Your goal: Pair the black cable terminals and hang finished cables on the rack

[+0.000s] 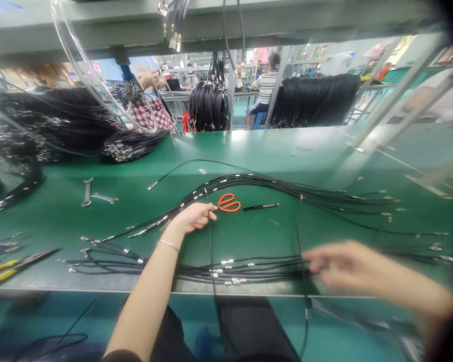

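Observation:
My left hand is closed, its thumb and forefinger pinched at a thin black cable that runs down over the table's front edge. Orange-handled scissors lie right at its fingertips, their blades hidden. My right hand is smeared by motion, its fingertips at a second upright stretch of black cable; its grip is unclear. Beneath both hands, a bundle of black cables with white tags and metal ends lies along the front edge. Behind it, another cable bundle curves across the table.
A black pen lies right of the scissors. Two wrenches and yellow-handled pliers are at the left. Coiled cables sit at the back left of the green table. Clear tubing hangs above; people sit beyond.

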`<action>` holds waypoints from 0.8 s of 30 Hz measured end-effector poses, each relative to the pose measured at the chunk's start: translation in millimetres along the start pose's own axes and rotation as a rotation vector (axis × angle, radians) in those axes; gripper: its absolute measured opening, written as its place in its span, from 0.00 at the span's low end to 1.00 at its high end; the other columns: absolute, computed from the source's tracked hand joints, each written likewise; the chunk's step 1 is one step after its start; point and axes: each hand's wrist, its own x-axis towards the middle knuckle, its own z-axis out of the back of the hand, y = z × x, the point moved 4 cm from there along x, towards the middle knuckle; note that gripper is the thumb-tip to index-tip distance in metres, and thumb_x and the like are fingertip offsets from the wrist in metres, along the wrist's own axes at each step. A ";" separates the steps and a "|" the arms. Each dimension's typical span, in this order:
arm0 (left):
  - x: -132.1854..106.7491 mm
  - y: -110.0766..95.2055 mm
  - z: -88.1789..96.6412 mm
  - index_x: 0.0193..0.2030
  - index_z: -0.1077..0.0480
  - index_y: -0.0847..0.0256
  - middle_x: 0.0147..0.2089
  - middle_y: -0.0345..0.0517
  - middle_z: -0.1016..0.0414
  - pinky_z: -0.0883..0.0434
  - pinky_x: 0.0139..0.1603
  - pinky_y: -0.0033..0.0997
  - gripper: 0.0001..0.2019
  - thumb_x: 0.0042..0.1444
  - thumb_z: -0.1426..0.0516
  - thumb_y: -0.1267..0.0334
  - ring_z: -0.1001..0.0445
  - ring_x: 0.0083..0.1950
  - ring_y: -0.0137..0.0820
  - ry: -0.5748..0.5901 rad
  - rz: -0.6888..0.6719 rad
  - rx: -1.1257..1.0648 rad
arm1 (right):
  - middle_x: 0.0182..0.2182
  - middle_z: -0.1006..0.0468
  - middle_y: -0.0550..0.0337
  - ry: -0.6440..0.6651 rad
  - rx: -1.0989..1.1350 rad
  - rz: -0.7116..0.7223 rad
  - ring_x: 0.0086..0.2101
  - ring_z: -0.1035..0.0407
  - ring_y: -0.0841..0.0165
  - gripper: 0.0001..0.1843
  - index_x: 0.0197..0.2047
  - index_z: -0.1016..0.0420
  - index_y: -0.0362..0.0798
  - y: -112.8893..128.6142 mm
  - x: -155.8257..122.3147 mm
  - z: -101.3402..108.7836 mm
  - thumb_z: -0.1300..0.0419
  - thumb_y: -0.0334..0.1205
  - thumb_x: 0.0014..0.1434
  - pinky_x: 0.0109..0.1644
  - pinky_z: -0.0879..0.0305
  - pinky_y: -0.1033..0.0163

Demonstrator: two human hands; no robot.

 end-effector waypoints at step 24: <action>-15.4 -7.8 -18.3 0.54 0.34 0.64 0.34 0.45 0.24 0.33 0.18 0.20 0.23 0.53 0.35 0.64 0.31 0.20 0.23 0.213 -0.245 0.213 | 0.29 0.22 0.59 0.324 0.625 0.210 0.19 0.34 0.77 0.30 0.59 0.32 0.43 95.9 139.0 -71.9 0.35 0.49 0.57 0.18 0.41 0.73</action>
